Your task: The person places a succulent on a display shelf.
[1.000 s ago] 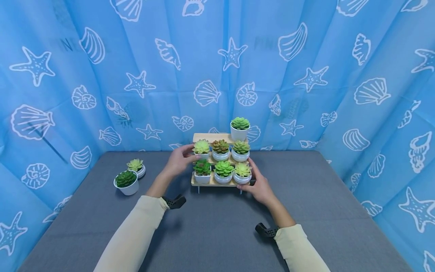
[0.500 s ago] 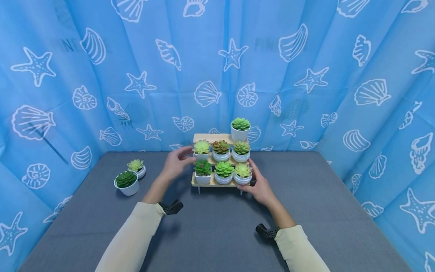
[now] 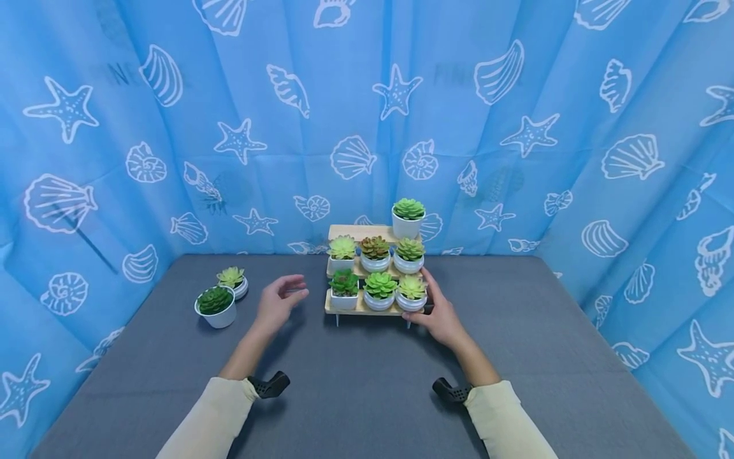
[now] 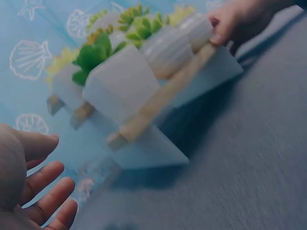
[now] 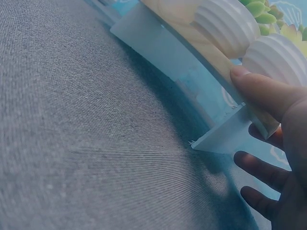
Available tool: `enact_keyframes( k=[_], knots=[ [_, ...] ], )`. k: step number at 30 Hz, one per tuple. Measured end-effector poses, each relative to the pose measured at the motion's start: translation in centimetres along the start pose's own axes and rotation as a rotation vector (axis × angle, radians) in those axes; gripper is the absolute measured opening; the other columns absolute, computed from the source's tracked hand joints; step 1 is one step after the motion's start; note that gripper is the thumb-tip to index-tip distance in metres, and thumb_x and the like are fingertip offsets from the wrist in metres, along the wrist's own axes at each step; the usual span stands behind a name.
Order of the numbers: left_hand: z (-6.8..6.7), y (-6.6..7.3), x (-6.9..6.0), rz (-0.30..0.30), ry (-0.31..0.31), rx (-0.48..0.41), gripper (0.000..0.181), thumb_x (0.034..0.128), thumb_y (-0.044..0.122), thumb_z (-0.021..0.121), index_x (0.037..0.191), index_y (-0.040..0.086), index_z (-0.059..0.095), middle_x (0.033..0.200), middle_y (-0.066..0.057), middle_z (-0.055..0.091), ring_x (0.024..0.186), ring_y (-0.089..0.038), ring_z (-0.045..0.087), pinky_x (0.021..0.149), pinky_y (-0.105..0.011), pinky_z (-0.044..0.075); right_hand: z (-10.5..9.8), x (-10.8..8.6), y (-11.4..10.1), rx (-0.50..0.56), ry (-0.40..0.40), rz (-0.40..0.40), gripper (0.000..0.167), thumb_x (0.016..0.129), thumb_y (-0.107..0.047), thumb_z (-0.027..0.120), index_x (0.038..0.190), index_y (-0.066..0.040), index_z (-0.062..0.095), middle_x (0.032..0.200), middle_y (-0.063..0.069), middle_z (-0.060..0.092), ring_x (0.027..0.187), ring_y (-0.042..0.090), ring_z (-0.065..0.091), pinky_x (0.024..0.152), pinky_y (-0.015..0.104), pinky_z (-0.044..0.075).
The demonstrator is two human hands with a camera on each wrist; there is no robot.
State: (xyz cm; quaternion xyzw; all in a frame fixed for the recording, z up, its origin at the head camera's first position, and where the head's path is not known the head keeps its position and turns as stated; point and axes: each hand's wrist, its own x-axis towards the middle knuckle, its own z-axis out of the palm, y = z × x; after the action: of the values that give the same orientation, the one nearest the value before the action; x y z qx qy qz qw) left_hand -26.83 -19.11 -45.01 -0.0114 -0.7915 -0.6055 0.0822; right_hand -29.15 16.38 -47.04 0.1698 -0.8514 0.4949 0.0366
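Observation:
A three-tier wooden display stand (image 3: 361, 233) on clear supports bears several small potted succulents. On the bottom tier are a dark green succulent in a square pot (image 3: 344, 284), a bright green one (image 3: 380, 286) and a pale one (image 3: 411, 289). My right hand (image 3: 438, 317) grips the right end of the bottom board, its thumb (image 5: 254, 81) on the front edge and a finger beneath. Apart from the stand, to its left, my left hand (image 3: 277, 305) is in the air with nothing in it; its fingers are loosely bent in the left wrist view.
Two potted succulents stand at the table's left: a dark green one in a white pot (image 3: 215, 305) and a pale one (image 3: 232, 282) just behind it. A blue shell-print curtain (image 3: 355, 95) hangs behind the grey tablecloth (image 3: 355, 395).
My left hand has come away from the stand's left side and moved left and toward me. My right hand has stayed at the stand, and the succulents keep their places.

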Motion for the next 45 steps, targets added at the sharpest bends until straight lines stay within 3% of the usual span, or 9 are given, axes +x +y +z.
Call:
enact_keyframes(
  k=[7, 15, 24, 30, 37, 45],
  knots=[
    [-1.4, -2.1, -1.5, -0.029, 0.002, 0.061, 0.035, 0.0961, 0.017, 0.063, 0.128, 0.003, 0.059, 0.118, -0.016, 0.064, 0.096, -0.021, 0.061, 0.077, -0.035, 0.051, -0.1, -0.1, 0.0, 0.003, 0.008, -0.004, 0.107, 0.077, -0.017, 0.084, 0.157, -0.032, 0.013, 0.120, 0.016, 0.060, 0.113, 0.031, 0.056, 0.095, 0.054, 0.040],
    [-4.3, -3.7, -2.9, 0.032, 0.033, 0.193, 0.031, 0.0966, 0.018, 0.063, 0.123, 0.003, 0.063, 0.110, -0.013, 0.067, 0.097, -0.023, 0.060, 0.072, -0.026, 0.047, 0.0, 0.0, 0.0, 0.013, 0.002, 0.006, 0.107, 0.077, -0.018, 0.084, 0.156, -0.036, 0.013, 0.119, 0.014, 0.060, 0.111, 0.029, 0.057, 0.094, 0.053, 0.041],
    [-7.6, -4.9, -4.5, 0.151, 0.083, 0.351, 0.025, 0.0959, 0.016, 0.064, 0.117, 0.003, 0.067, 0.102, -0.008, 0.069, 0.092, -0.013, 0.062, 0.074, -0.020, 0.046, -0.1, 0.0, 0.1, 0.015, 0.003, -0.003, 0.107, 0.078, -0.018, 0.084, 0.156, -0.036, 0.013, 0.119, 0.013, 0.059, 0.110, 0.029, 0.057, 0.093, 0.053, 0.041],
    [-9.9, -5.2, -5.5, 0.167, 0.065, 0.427, 0.022, 0.0967, 0.017, 0.063, 0.114, 0.004, 0.068, 0.099, -0.006, 0.069, 0.087, -0.010, 0.060, 0.071, -0.021, 0.047, 0.0, 0.0, 0.1, 0.020, 0.004, -0.001, 0.107, 0.077, -0.019, 0.084, 0.156, -0.037, 0.014, 0.120, 0.014, 0.059, 0.111, 0.029, 0.057, 0.093, 0.053, 0.041],
    [-12.5, -6.0, -5.9, 0.222, -0.022, 0.483, 0.022, 0.0961, 0.017, 0.064, 0.114, 0.005, 0.068, 0.101, -0.005, 0.069, 0.086, -0.007, 0.061, 0.072, -0.022, 0.049, 0.1, 0.0, 0.1, 0.034, 0.003, 0.000, 0.107, 0.078, -0.018, 0.084, 0.156, -0.038, 0.013, 0.125, 0.016, 0.058, 0.116, 0.031, 0.055, 0.097, 0.055, 0.039],
    [-14.7, -5.6, -6.0, 0.185, -0.070, 0.581, 0.020, 0.0949, 0.020, 0.066, 0.109, 0.007, 0.070, 0.100, -0.002, 0.069, 0.087, -0.012, 0.061, 0.071, -0.028, 0.050, 0.1, 0.0, 0.2, 0.049, 0.004, -0.007, 0.107, 0.078, -0.014, 0.084, 0.156, -0.036, 0.014, 0.126, 0.017, 0.057, 0.116, 0.031, 0.054, 0.097, 0.055, 0.039]
  ],
)
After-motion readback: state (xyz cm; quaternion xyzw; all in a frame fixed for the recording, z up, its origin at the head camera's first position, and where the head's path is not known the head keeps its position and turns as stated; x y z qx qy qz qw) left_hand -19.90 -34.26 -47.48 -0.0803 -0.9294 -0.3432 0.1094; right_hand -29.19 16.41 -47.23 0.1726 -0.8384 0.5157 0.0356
